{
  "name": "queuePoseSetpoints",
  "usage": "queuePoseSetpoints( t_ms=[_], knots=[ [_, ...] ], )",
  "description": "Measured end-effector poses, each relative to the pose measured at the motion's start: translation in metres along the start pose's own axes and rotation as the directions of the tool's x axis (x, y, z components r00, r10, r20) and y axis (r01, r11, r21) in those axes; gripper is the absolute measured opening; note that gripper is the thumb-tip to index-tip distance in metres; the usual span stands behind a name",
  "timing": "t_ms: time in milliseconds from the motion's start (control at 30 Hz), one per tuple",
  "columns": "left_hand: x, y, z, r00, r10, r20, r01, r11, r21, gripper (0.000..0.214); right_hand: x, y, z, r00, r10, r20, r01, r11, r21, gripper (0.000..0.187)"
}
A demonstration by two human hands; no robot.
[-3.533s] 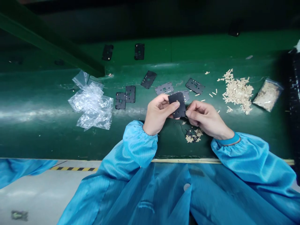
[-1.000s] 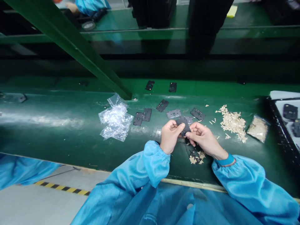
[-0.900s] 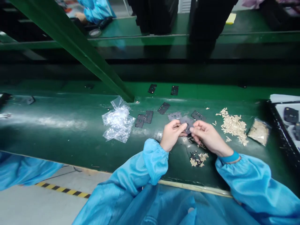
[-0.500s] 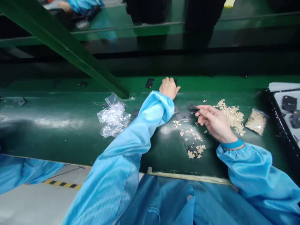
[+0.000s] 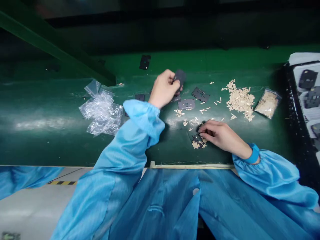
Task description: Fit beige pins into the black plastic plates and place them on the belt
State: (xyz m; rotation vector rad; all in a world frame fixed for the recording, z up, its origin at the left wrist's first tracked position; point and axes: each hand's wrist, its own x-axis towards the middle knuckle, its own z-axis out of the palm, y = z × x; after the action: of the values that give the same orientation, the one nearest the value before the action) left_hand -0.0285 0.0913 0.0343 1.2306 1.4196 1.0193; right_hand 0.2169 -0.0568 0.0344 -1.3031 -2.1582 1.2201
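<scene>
At bench (image 5: 62, 146), left hand (image 5: 163, 89) grips plate (image 5: 180, 78); right hand (image 5: 220, 135) on pieces (image 5: 195, 145)

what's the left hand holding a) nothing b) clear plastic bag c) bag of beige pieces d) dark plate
d, the left hand grips a dark plate between its fingers and thumb.
</scene>
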Motion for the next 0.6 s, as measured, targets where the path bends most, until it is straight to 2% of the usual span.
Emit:
queuePoseSetpoints(
  t_ms=[67,133,200,367,433,500,600],
  knots=[
    [-0.04,-0.008,0.005,0.979,-0.126,0.162,0.164,0.954,-0.25,0.019,0.001,-0.002,0.007,0.999,-0.038,0.018,0.039,0.994,-0.097,0.011],
    [-0.07,-0.016,0.008,0.958,-0.132,0.254,0.214,0.92,-0.329,0.02,0.002,-0.005,0.012,0.999,-0.024,0.027,0.028,0.985,-0.172,0.011],
    [-0.088,-0.022,0.009,0.952,-0.129,0.279,0.223,0.914,-0.338,0.019,0.003,-0.005,0.012,1.0,-0.001,0.03,0.008,0.979,-0.205,0.012],
    [-0.097,-0.028,0.01,0.934,-0.122,0.335,0.246,0.9,-0.36,0.017,0.013,0.001,-0.006,0.999,0.05,0.005,-0.05,0.995,-0.082,0.009],
    [-0.098,-0.026,0.011,0.932,-0.092,0.349,0.223,0.908,-0.354,0.016,0.02,0.001,-0.016,0.997,0.082,-0.018,-0.082,0.997,0.001,0.013],
    [-0.1,-0.023,0.012,0.928,-0.06,0.368,0.195,0.919,-0.342,0.019,0.031,-0.004,-0.024,0.993,0.114,0.007,-0.113,0.982,0.148,0.023],
    [-0.102,-0.02,0.015,0.921,-0.035,0.387,0.188,0.913,-0.363,0.03,0.047,-0.015,-0.025,0.984,0.17,0.05,-0.176,0.898,0.403,0.034]
  ],
)
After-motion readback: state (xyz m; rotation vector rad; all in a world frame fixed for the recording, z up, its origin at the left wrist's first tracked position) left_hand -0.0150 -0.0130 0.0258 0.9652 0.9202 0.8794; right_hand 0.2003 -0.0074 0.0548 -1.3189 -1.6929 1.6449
